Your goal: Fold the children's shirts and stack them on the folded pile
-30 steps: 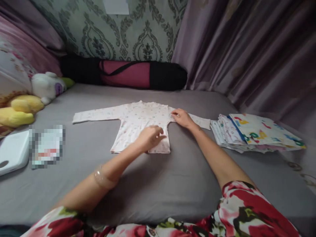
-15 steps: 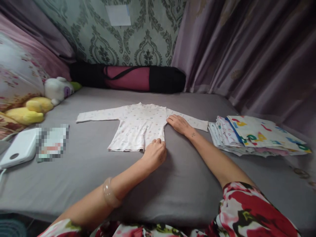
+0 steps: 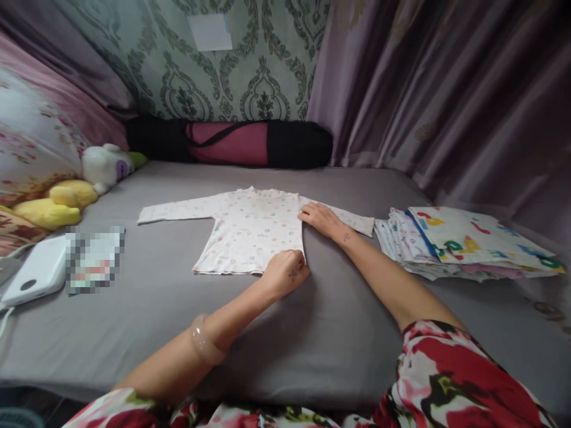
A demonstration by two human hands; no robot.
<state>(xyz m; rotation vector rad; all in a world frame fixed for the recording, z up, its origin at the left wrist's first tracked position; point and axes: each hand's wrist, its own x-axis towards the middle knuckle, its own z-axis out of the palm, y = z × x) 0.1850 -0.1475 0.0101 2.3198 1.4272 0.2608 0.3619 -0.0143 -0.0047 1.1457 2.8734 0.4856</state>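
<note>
A small white long-sleeved shirt [image 3: 250, 232] with a fine pastel print lies spread on the grey sheet. Its collar points away from me and its sleeves reach out to both sides. My left hand [image 3: 285, 272], a bangle on its wrist, is closed on the near right corner of the hem. At the right underarm, my right hand [image 3: 322, 220] has its fingers bent down onto the shirt's edge, closed on the cloth there; the thumb is mostly hidden. The right sleeve runs out behind this hand.
On the right sits a stack of folded clothes [image 3: 482, 241]. A black and maroon long bag [image 3: 232, 142] lies along the wall. To the left are a yellow plush toy [image 3: 51, 211], a white plush toy [image 3: 104, 166], a white device [image 3: 38, 270] and a blurred packet [image 3: 96, 261].
My left hand has shifted slightly right with the hem corner, and the creases in the shirt's lower front have flattened. My right hand stays at the underarm.
</note>
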